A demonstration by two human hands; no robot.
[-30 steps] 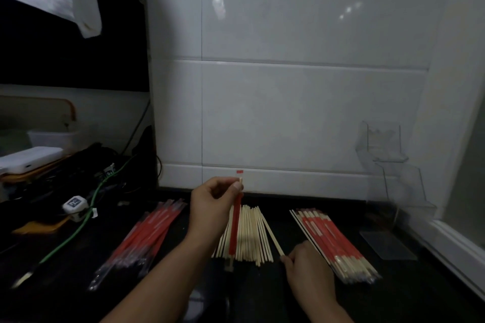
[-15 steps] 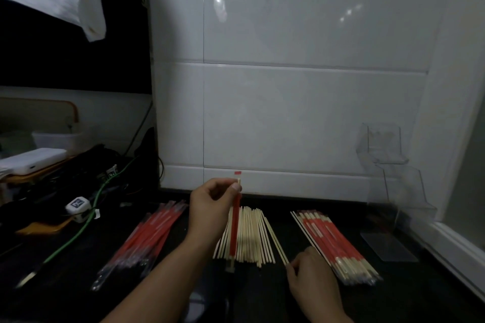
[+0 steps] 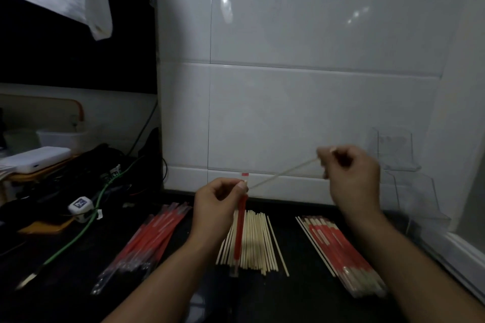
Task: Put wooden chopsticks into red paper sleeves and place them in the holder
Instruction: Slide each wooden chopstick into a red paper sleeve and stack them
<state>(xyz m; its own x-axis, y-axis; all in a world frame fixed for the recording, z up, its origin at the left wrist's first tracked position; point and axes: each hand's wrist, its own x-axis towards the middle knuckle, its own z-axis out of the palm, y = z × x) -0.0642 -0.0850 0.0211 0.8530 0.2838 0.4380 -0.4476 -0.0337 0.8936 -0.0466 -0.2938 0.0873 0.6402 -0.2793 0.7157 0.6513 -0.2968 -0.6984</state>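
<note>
Head view: your left hand (image 3: 219, 207) pinches the sleeve (image 3: 240, 228), right hand (image 3: 351, 176) the chopstick (image 3: 282, 173); an off-line tip may crumple its mouth.

Red sleeve (image 3: 241, 223) with white tip. Pale wooden chopstick (image 3: 283, 173). Pale chopstick pile (image 3: 256, 241). Red sleeve bundle (image 3: 147, 238). Black counter (image 3: 65, 283). White wall tiles (image 3: 301, 113). Green cable (image 3: 78, 233).

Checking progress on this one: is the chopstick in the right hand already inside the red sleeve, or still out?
Still out. The chopstick slants from the right hand toward the top of the red sleeve held upright by the left hand.
</note>
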